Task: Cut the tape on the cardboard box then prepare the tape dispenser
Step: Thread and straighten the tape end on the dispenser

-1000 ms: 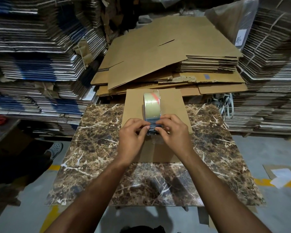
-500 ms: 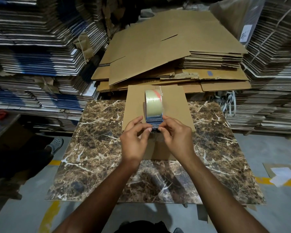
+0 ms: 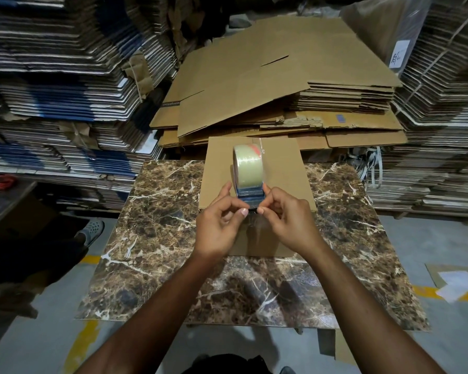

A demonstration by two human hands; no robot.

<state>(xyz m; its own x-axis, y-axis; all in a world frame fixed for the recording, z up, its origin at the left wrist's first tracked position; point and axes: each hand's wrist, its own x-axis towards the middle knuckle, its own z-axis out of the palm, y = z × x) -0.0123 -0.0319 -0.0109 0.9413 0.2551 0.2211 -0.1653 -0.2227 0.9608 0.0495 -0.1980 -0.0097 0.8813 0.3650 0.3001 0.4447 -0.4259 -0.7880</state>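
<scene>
A cardboard box (image 3: 278, 168) is seen lying on the far middle of a marble-patterned table (image 3: 152, 238), its far edge reaching past the tabletop. A tape dispenser (image 3: 248, 182), loaded with a clear roll, is stood upright on the box. The left hand (image 3: 219, 225) and right hand (image 3: 287, 220) are positioned at the dispenser's near end, fingertips pinched together at a clear tape end that is barely discernible. Flattened cardboard sheets (image 3: 268, 85) are stacked beyond the table. A grey shoe (image 3: 91, 231) is noted on the floor at left.
</scene>
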